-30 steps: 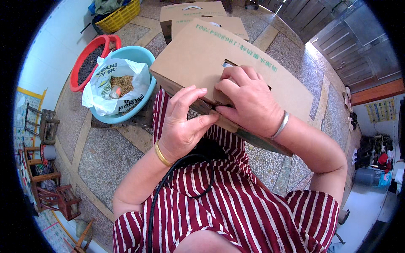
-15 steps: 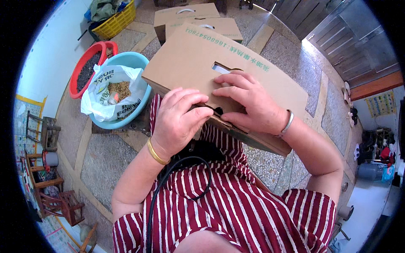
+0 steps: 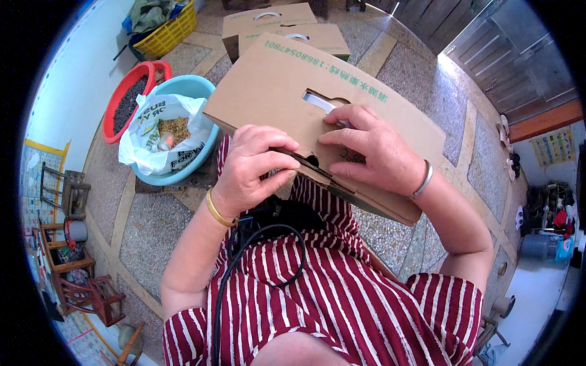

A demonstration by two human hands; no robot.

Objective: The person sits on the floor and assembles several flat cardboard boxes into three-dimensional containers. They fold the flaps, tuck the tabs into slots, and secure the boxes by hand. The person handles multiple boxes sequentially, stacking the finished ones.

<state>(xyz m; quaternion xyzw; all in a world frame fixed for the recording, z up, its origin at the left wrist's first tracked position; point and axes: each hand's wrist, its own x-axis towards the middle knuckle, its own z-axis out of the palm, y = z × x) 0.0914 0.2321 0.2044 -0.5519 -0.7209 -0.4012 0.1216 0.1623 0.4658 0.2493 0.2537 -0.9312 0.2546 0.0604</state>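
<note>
A brown cardboard box (image 3: 262, 85) with green print is tilted in front of me, over my lap. Its top panel has a slot with a white handle strip (image 3: 320, 100) showing in it. My left hand (image 3: 253, 158) pinches the box's near edge between thumb and fingers, beside a small dark hole. On the top panel, just right of that hole, rests my right hand (image 3: 372, 149), its fingers bent and apart, the fingertips near the handle slot. Nothing shows gripped in the right hand. The box's underside is hidden.
Two more cardboard boxes (image 3: 293, 15) stand on the floor beyond. To the left are a light blue basin (image 3: 210, 91) with a plastic bag of tan grains, a red basin (image 3: 110, 122) with dark contents and a yellow basket (image 3: 168, 39). A black cable (image 3: 235, 262) hangs down my front.
My right hand has moved slightly right, away from the hole, uncovering more of the handle strip. The left hand has shifted a little left along the edge.
</note>
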